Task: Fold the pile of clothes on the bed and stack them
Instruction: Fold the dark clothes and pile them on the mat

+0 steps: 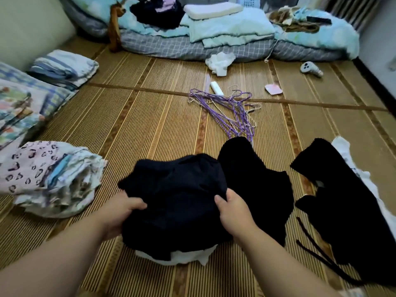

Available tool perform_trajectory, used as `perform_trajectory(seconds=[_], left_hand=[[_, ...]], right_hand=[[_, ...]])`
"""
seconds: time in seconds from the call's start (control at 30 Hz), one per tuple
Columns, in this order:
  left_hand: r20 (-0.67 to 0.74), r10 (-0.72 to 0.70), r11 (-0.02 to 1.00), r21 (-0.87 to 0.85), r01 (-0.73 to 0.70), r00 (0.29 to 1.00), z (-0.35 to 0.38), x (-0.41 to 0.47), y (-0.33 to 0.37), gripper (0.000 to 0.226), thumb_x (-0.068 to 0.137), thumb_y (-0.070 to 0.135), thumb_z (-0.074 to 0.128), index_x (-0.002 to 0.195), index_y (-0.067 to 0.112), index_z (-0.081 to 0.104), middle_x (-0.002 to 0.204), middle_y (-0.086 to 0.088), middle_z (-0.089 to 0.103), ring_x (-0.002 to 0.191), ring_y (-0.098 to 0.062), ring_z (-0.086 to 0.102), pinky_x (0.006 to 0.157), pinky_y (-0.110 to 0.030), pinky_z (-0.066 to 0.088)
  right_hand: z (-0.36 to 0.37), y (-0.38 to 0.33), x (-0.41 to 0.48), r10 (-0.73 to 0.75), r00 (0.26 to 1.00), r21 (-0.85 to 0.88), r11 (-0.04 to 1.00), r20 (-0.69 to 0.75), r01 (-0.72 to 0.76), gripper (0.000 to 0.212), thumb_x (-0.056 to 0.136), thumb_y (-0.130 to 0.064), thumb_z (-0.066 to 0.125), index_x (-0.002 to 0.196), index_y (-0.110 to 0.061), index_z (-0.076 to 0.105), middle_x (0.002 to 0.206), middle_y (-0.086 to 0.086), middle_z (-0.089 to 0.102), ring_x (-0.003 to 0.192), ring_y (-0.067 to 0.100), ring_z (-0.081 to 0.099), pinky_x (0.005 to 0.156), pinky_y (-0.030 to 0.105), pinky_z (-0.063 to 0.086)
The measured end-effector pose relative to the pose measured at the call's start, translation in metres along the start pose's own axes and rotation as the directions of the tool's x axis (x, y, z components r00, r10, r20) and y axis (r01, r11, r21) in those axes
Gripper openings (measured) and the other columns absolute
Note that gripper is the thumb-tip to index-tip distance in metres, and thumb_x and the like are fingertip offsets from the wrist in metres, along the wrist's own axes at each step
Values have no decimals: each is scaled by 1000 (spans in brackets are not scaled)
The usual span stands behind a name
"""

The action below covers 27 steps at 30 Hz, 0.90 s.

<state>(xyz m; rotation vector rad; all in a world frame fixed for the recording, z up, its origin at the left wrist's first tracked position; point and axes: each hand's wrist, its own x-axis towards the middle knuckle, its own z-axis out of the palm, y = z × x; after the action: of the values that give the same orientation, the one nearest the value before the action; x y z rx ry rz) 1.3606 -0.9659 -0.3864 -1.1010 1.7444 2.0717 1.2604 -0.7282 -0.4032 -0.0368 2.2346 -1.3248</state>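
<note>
The left hand and the right hand each pinch an edge of a black garment, fingers closed on the cloth, thumbs on top. That garment sits bunched on the woven mat, with a white cloth peeking out from beneath its near edge. Just right of the black garment lies a second dark piece, and beyond that a third with drawcords, partly cut off by the frame and lying over something white. Left of the black garment rests a stack of folded patterned clothes. Behind it, purple wire hangers lie tangled on the mat, and farther back sits rumpled bedding.
</note>
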Motion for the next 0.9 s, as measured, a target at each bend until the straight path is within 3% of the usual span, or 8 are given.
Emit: perform_trajectory(seconds=[0.13,0.27,0.37,0.43,0.5,0.6,0.8,0.9], left_hand=[[-181,-89,917,369,152,979,-5,22,-53,62,81,6,69,136,10,42,124,-11,59,112,-31,57,103,-49,43],[-408,78,884,451,126,910,0,24,-63,75,75,17,78,139,15,37,131,-10,55,117,-32,54,101,-44,44],[-505,164,816,552,171,848,6,20,-49,103,78,29,76,153,16,7,152,-18,28,136,-37,34,107,-47,34],[-436,292,681,720,135,851,18,13,-40,103,80,42,71,153,26,0,159,-14,3,145,-37,10,114,-48,20],[-184,426,458,888,-36,886,37,7,-39,97,79,57,62,149,46,-5,160,-2,-14,146,-30,-7,116,-52,12],[212,333,157,948,-276,919,76,9,-56,93,75,74,49,132,65,-24,150,12,-37,141,-27,-30,113,-61,2],[153,49,72,985,-156,987,100,56,-84,85,80,75,43,140,58,-15,150,4,-40,140,-39,-29,112,-64,6],[123,-22,43,992,-122,992,96,73,-92,86,79,77,43,142,57,-12,150,6,-40,141,-39,-27,112,-63,8]], right_hand=[[23,31,5,83,996,-351,932,-17,-84,17,98,-33,46,98,-18,52,92,2,62,88,23,59,87,46,50],[29,36,-2,40,996,-342,937,-84,-67,32,95,-39,52,122,-22,49,106,-1,63,96,21,60,82,37,53],[20,37,-5,26,993,-213,976,-118,-51,48,92,-43,56,136,-29,43,122,-5,60,101,13,58,76,25,49],[10,40,-6,-24,984,-116,993,-175,3,53,90,-45,57,139,-33,39,129,-7,56,106,8,55,82,24,48],[-1,47,-5,-113,958,-153,985,-265,74,57,91,-40,57,142,-32,34,138,-7,49,120,12,51,93,30,47],[-16,70,6,-219,942,-441,893,-256,88,68,88,-18,58,148,-25,28,148,0,37,134,18,39,105,35,40],[-27,118,48,170,982,-761,647,77,-52,105,82,-42,67,151,-32,-12,162,-2,-8,148,29,3,113,55,24],[-40,143,57,301,948,-836,542,101,-83,95,88,-41,62,151,-36,-9,161,-7,-16,148,31,-7,111,61,19]])
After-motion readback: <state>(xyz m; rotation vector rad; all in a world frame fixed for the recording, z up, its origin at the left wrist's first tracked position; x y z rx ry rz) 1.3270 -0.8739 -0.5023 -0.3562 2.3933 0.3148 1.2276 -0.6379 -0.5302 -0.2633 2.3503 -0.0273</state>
